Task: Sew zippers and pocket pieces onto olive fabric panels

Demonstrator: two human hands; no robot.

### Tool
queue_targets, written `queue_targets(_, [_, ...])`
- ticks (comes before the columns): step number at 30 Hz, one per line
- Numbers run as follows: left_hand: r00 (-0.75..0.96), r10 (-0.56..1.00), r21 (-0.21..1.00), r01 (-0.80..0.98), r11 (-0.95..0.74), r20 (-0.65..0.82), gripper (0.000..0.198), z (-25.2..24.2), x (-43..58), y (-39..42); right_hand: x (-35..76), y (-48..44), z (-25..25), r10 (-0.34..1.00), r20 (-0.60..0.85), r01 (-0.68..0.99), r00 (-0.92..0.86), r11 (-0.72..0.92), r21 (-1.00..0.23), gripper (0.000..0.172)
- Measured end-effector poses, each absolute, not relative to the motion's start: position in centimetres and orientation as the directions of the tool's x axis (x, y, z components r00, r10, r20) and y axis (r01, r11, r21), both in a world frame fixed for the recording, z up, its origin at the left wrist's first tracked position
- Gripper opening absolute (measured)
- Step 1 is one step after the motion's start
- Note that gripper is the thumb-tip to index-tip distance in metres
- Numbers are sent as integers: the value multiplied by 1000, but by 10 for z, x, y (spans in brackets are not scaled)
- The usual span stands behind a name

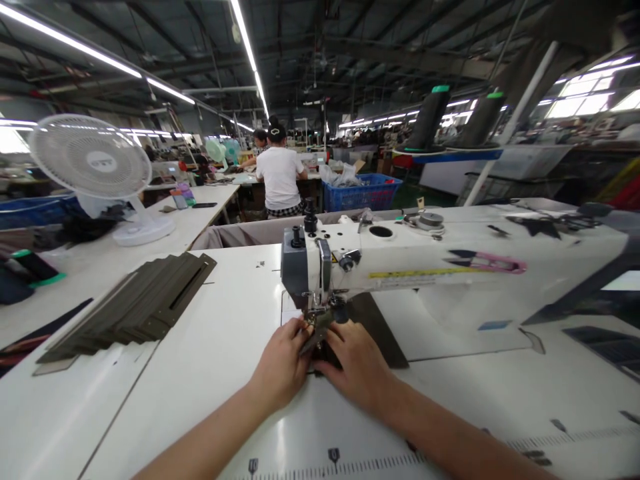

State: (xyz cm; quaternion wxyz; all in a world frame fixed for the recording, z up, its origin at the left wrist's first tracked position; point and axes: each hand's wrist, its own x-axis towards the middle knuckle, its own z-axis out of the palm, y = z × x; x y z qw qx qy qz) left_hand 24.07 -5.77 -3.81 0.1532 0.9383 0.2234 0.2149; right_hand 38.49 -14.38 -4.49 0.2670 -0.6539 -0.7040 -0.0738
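Note:
A white sewing machine (415, 267) stands across the table in front of me. Under its needle area lies a flat dark olive fabric piece (385, 337), its larger part spreading to the right behind my right hand. My left hand (283, 363) is closed just left of the presser foot, fingertips pinching the near edge of the piece. My right hand (360, 367) sits close on the other side, fingers bent over the same piece and thumb pointing toward my left hand. The fingers partly hide the needle and the edge between them.
A fanned stack of dark olive panels (145, 307) lies to the left. Behind it stand a white fan (145, 230) and a side table. Pink-handled thread snips (493, 261) rest on the machine arm. Beyond are a blue basket (355, 195) and a seated person (280, 177).

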Motion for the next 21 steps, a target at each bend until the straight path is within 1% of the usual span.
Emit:
queue_targets(1, [796,495,406,348,-845,348,26,-36,240,-60,386,-138,-43,904,428,955,-5,131,-265,25])
queue_targets(2, [783,504,417,347,-840,364,27,-34,240,-62,387,-133,-42,918,397,948,-24,147,-283,20])
queue_targets(4, [745,541,400,392,-828,390,25,-30,238,-65,390,-124,-41,922,381,935,-68,192,-298,11])
queue_targets(6, [696,617,356,508,-785,368,22,-27,234,-70,394,-119,-42,916,394,929,-74,207,-307,15])
queue_targets(8, [656,688,337,600,-725,311,30,-26,230,-75,398,-116,-43,914,406,926,-27,175,-334,19])
queue_targets(9, [661,686,345,595,-726,304,32,-27,228,-77,399,-115,-44,913,409,922,1,157,-353,20])
queue_targets(10, [687,649,352,549,-758,326,30,-28,227,-79,401,-114,-45,912,410,917,24,143,-373,20])
queue_targets(11, [726,579,345,471,-812,372,23,-30,226,-81,402,-113,-46,912,408,910,40,136,-392,19])
queue_targets(12, [761,484,313,376,-872,433,17,-33,225,-82,402,-112,-46,913,405,903,52,130,-409,18])
queue_targets(14, [813,271,180,207,-962,516,18,-38,227,-82,403,-111,-46,916,394,894,76,112,-433,15])
queue_targets(16, [855,136,37,135,-990,501,21,-42,230,-80,404,-111,-47,918,383,894,105,82,-441,13])
queue_targets(18, [887,89,-42,121,-992,453,25,-43,233,-77,404,-111,-47,919,372,898,132,48,-437,12])
queue_targets(19, [899,90,-54,125,-991,428,26,-43,234,-75,404,-112,-47,920,364,902,144,29,-431,12])
queue_targets(21, [910,111,-41,139,-990,399,25,-42,235,-73,403,-113,-47,925,340,910,171,-16,-414,13])
